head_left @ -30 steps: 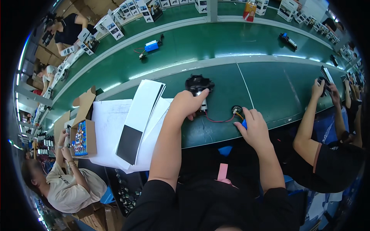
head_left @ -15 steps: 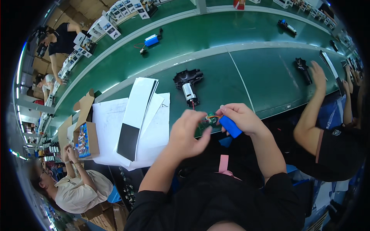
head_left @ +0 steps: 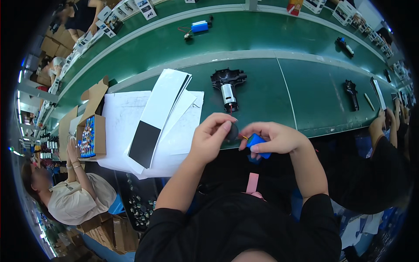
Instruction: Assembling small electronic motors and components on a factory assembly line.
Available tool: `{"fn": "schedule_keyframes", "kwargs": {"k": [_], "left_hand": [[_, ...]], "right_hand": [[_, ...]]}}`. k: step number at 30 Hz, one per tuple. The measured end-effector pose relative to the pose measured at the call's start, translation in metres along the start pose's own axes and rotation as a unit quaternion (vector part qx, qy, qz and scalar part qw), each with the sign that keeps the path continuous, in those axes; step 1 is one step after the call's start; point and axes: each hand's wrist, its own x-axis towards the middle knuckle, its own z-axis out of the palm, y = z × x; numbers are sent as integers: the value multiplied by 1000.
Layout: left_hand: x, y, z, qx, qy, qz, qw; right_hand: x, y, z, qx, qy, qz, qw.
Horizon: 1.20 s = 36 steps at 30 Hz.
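My left hand (head_left: pixel 214 137) pinches a dark round disc (head_left: pixel 233 131) between thumb and fingers, at the bench's near edge. Close beside it, my right hand (head_left: pixel 279 139) is closed on a blue battery pack (head_left: pixel 258 145). Short red and yellow wires (head_left: pixel 245 136) run from the pack toward the disc; where they end is hidden by my fingers. Just beyond my hands lies a motor assembly, a silver motor (head_left: pixel 228 94) fixed to a black housing (head_left: pixel 228 77). A red wire (head_left: pixel 231 109) leads from it toward my left hand.
White sheets (head_left: pixel 165 105) with a black panel lie to the left, beside a cardboard box (head_left: pixel 100 139) of blue parts. Co-workers sit on both sides. Another black housing (head_left: pixel 351 94) rests at right. Beyond a raised rail, a blue battery (head_left: pixel 200 26) lies on the green conveyor (head_left: pixel 262 35).
My left hand, loosely open before, has closed on the dark disc. The green circuit board seen between my hands no longer shows. My view has shifted, and the right co-worker's hand has drawn back.
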Motion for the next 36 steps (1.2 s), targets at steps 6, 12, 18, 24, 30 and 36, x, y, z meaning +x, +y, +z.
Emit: {"fn": "schedule_keyframes", "kwargs": {"k": [6,12,18,24,30,36], "left_hand": [[25,8,-15,-250,-31,-124,960],[66,14,-41,-223,-85,-68,969],[111,-5,-56,46,103,-89,990],[113,-39,-61,171,166,-45,970],[120,-26,-58,183,143,-76,970],[114,-32,-58,167,112,-100,974]], "right_hand": [[4,-43,-5,-256,45,-35,965],[54,-73,-18,-569,249,-222,752],[121,-56,-78,-560,269,-201,757],[144,-19,-93,-483,271,-249,794],[148,-17,-95,-521,272,-283,758],[144,-18,-90,-478,264,-257,797]]}}
